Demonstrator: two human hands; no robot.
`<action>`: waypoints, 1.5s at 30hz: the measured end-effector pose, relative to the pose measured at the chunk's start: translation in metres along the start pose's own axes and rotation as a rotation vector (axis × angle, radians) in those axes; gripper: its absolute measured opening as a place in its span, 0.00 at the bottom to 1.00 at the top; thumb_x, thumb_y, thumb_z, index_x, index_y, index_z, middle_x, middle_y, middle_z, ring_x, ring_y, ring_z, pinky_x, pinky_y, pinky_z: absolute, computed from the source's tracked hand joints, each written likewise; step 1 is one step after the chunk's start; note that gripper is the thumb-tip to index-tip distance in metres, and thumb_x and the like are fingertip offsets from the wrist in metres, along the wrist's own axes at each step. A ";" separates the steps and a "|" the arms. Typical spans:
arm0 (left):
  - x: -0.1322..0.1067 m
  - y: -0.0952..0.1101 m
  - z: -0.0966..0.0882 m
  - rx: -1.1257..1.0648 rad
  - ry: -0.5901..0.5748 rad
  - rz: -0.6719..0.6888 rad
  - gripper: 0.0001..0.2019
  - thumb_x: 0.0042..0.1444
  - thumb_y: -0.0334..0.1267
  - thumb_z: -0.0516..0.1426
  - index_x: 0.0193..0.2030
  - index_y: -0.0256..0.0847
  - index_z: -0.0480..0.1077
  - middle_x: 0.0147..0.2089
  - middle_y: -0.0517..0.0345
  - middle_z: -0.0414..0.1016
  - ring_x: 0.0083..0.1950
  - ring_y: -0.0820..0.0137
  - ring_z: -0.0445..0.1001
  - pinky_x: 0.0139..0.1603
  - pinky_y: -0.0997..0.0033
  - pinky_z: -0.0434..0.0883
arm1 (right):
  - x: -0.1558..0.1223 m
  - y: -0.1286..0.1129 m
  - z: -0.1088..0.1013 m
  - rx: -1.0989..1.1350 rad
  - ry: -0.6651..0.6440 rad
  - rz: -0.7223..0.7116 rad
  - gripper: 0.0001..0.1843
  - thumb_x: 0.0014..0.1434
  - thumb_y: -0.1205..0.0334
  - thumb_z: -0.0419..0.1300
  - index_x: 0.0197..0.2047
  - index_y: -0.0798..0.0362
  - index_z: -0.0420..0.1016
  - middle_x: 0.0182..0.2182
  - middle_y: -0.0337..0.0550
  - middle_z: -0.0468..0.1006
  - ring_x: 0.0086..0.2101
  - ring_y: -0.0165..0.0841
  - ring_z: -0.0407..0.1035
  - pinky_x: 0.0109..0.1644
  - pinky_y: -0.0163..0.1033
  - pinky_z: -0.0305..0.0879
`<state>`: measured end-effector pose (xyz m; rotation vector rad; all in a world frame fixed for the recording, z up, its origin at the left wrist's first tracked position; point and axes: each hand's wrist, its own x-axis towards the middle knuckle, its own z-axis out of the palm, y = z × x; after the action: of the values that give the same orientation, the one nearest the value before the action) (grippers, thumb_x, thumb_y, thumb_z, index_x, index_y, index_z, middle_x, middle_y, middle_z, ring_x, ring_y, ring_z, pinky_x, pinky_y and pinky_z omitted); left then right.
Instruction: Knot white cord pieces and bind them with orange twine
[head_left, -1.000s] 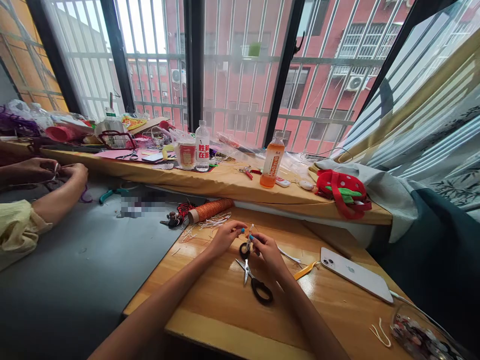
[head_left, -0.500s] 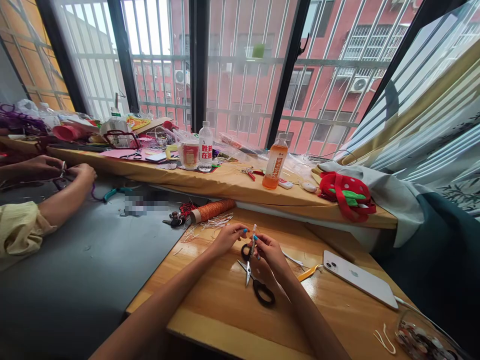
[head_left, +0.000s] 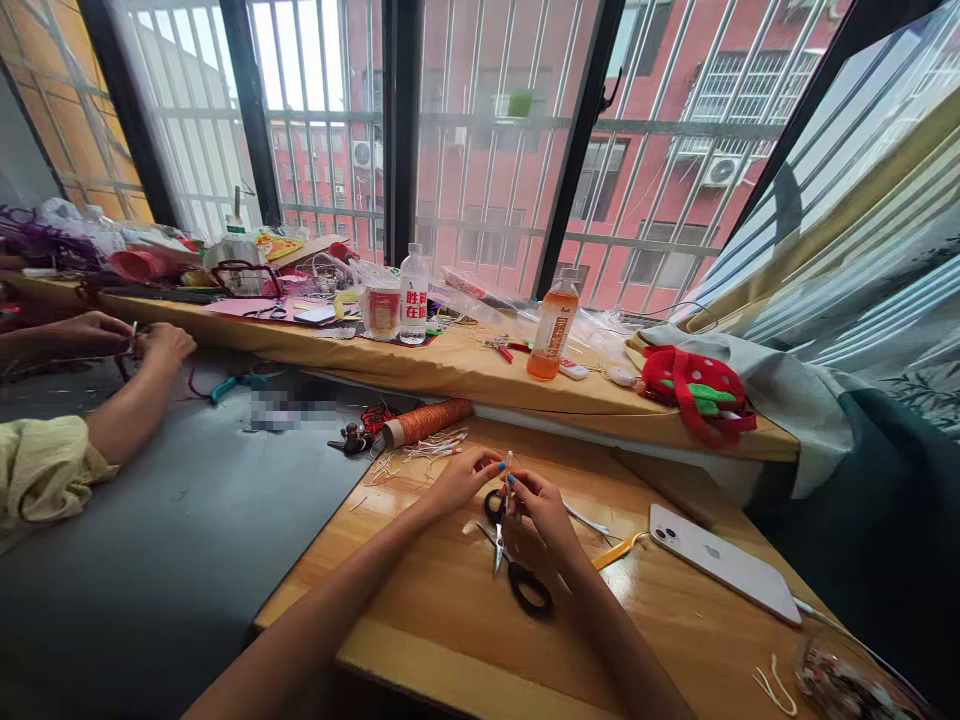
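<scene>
Above the wooden table, my right hand pinches a short, narrow white cord piece that stands upright between thumb and fingers. My left hand meets it from the left, thumb and forefinger pressed together at the cord. What the left fingertips hold is too small to make out; a hint of orange shows there. Just below both hands lie black-handled scissors with their blades spread apart. Behind my left hand are cut white cords and a spool of orange thread.
To the right lie yellow tweezers, a white phone and a white string. A co-worker's hands work at the grey table on the left. Bottles, including an orange drink, stand on the cloth-covered sill.
My left hand has moved slightly right, bringing its fingertips up against the cord piece. My right hand stays nearly in place. The view has shifted a little.
</scene>
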<state>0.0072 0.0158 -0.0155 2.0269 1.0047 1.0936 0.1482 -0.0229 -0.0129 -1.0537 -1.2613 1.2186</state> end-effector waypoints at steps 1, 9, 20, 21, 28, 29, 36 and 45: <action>0.000 -0.002 0.000 -0.008 0.011 -0.015 0.18 0.53 0.47 0.46 0.42 0.36 0.66 0.32 0.57 0.69 0.31 0.74 0.65 0.32 0.76 0.63 | -0.001 0.000 0.000 -0.016 0.006 -0.011 0.17 0.41 0.51 0.59 0.28 0.56 0.68 0.19 0.36 0.69 0.16 0.24 0.58 0.21 0.32 0.54; 0.002 -0.004 0.000 -0.025 -0.068 0.018 0.20 0.56 0.45 0.41 0.30 0.34 0.68 0.30 0.56 0.68 0.28 0.76 0.65 0.28 0.78 0.63 | -0.001 0.002 -0.001 -0.138 -0.014 -0.089 0.15 0.46 0.52 0.56 0.31 0.57 0.69 0.18 0.36 0.68 0.17 0.24 0.58 0.21 0.31 0.55; -0.008 0.000 -0.002 0.315 -0.069 0.255 0.10 0.54 0.35 0.48 0.33 0.36 0.69 0.32 0.56 0.67 0.35 0.73 0.65 0.37 0.76 0.62 | 0.001 0.005 -0.008 -0.338 0.123 -0.091 0.12 0.48 0.54 0.51 0.27 0.55 0.67 0.19 0.38 0.71 0.14 0.28 0.62 0.17 0.33 0.56; -0.008 0.000 -0.002 0.328 -0.078 0.265 0.10 0.54 0.34 0.47 0.33 0.36 0.69 0.32 0.56 0.68 0.36 0.73 0.65 0.38 0.76 0.62 | 0.001 0.004 -0.008 -0.368 0.136 -0.080 0.12 0.48 0.55 0.50 0.27 0.55 0.67 0.19 0.39 0.71 0.14 0.28 0.62 0.17 0.33 0.55; -0.009 -0.007 0.001 0.439 -0.165 0.302 0.08 0.52 0.31 0.48 0.30 0.36 0.68 0.31 0.56 0.67 0.35 0.73 0.65 0.37 0.77 0.62 | 0.005 0.006 -0.020 -0.529 0.263 -0.071 0.13 0.48 0.57 0.46 0.20 0.54 0.65 0.10 0.35 0.63 0.15 0.28 0.59 0.20 0.32 0.52; -0.009 -0.008 0.001 0.447 -0.180 0.307 0.08 0.52 0.31 0.48 0.29 0.36 0.68 0.30 0.57 0.67 0.35 0.73 0.65 0.37 0.77 0.61 | 0.006 0.007 -0.022 -0.546 0.270 -0.063 0.13 0.48 0.57 0.46 0.19 0.54 0.65 0.10 0.35 0.63 0.15 0.28 0.59 0.20 0.32 0.52; -0.012 -0.010 0.008 0.519 -0.200 0.317 0.07 0.52 0.31 0.47 0.30 0.37 0.66 0.32 0.58 0.66 0.36 0.74 0.64 0.38 0.77 0.61 | 0.009 0.005 -0.025 -0.662 0.151 -0.045 0.13 0.46 0.58 0.47 0.18 0.54 0.65 0.11 0.34 0.63 0.15 0.27 0.58 0.21 0.31 0.52; -0.014 -0.008 0.009 0.593 -0.153 0.297 0.10 0.55 0.34 0.45 0.35 0.39 0.66 0.36 0.56 0.65 0.39 0.72 0.64 0.40 0.74 0.62 | 0.006 0.009 -0.017 -0.602 0.009 -0.026 0.13 0.49 0.55 0.48 0.26 0.54 0.68 0.09 0.32 0.64 0.11 0.26 0.56 0.16 0.30 0.50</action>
<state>0.0071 0.0066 -0.0323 2.7619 1.0562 0.8199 0.1645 -0.0145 -0.0224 -1.4585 -1.6800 0.8211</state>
